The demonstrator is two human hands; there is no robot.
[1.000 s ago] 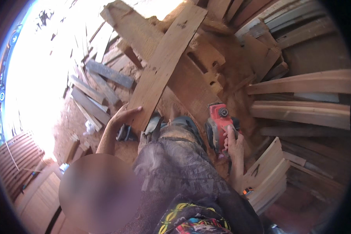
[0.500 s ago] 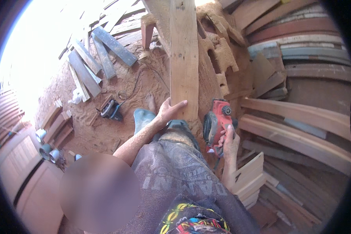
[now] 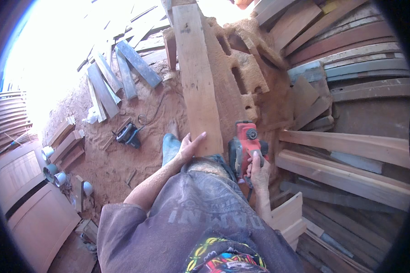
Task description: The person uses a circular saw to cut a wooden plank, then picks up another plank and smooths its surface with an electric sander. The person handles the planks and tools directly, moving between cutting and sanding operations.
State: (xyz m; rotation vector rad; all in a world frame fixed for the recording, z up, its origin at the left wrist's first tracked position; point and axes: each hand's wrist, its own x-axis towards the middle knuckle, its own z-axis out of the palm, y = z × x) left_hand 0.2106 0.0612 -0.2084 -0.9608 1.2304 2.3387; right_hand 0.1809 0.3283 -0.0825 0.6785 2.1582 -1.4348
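Note:
A long pale wooden board [image 3: 198,86] runs away from me, its near end at my waist. My left hand [image 3: 190,146] grips that end, thumb lying across the top face and fingers at the left edge. In my right hand [image 3: 257,170] is a red and black electric hand planer [image 3: 247,139], held by its rear handle just right of the board and apart from it. The planer's underside is hidden. Right of the board's far half lie sawdust-covered hollow blocks [image 3: 241,77].
A corded power tool [image 3: 128,135] sits on the sandy, sawdust-covered ground at left, near several grey planks [image 3: 139,63]. Stacked timber [image 3: 346,148] fills the right side. Wooden panels [image 3: 41,214] and small pots [image 3: 50,172] stand at lower left.
The view has shifted, showing the board's far end. The board now slants to the left going away. The planer has moved left, more upright in my right hand. My left hand keeps its hold.

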